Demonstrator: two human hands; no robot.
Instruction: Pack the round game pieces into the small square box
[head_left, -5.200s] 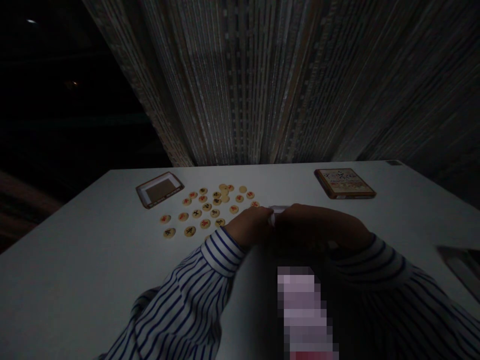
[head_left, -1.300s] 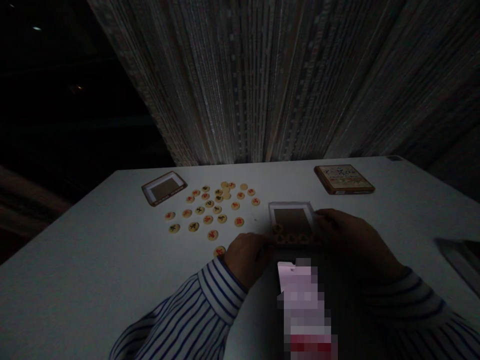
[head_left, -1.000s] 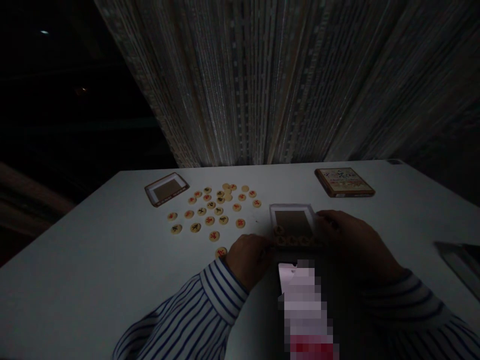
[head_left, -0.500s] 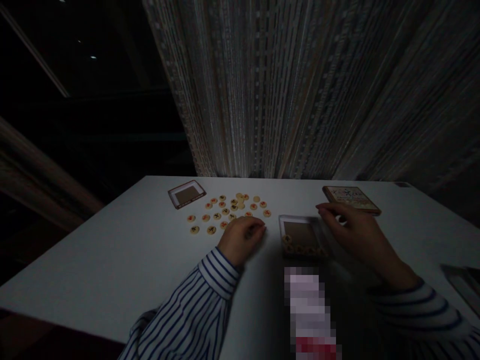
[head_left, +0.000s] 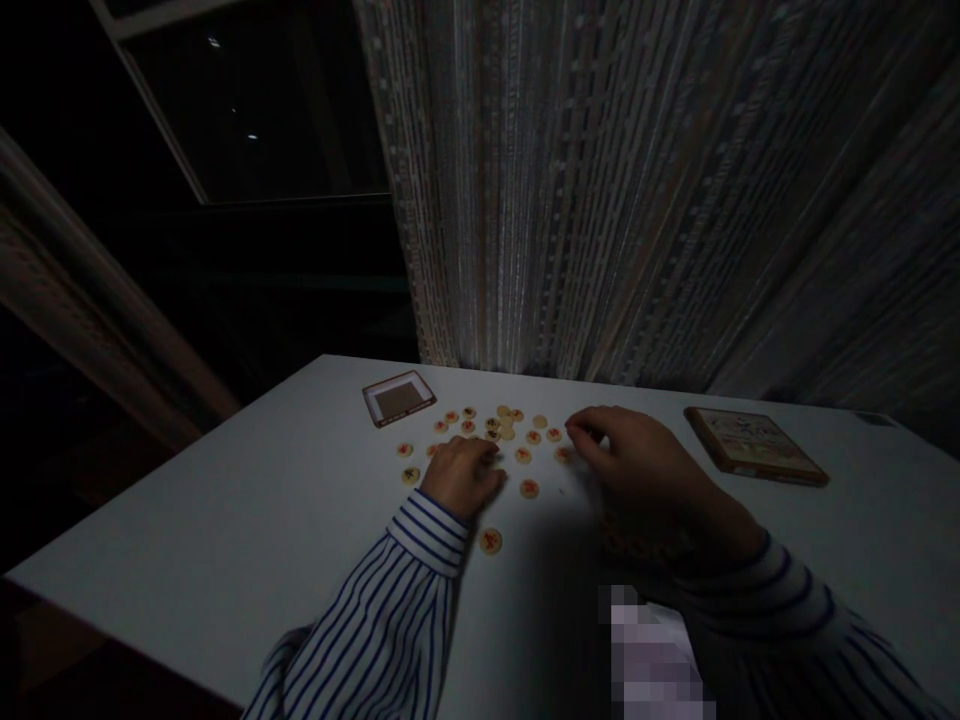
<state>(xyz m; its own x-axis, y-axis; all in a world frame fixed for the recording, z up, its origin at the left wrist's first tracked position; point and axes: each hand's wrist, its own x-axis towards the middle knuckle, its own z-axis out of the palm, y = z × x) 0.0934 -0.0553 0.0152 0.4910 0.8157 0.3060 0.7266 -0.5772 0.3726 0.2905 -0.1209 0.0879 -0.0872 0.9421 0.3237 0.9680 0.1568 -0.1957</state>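
Several round tan game discs [head_left: 529,488] with red or black marks lie spread on a white table [head_left: 225,540]. My left hand [head_left: 461,474] rests among the discs at their near left side, fingers curled down over some of them. My right hand [head_left: 637,462] reaches across to the discs on the right of the spread, fingertips pinched near one disc [head_left: 561,453]. Beneath my right forearm a shallow box with a few discs [head_left: 630,545] is mostly hidden in shadow. Both sleeves are white with blue stripes.
An open shallow tray [head_left: 398,398] with a brown floor lies at the far left of the spread. A flat printed box lid [head_left: 754,445] sits at the far right. A string curtain [head_left: 637,180] hangs behind the table. A blurred patch sits at the bottom.
The view has swung left. My right hand left the box's far rim and crossed over to the loose discs. My left hand moved from beside the box into the spread.
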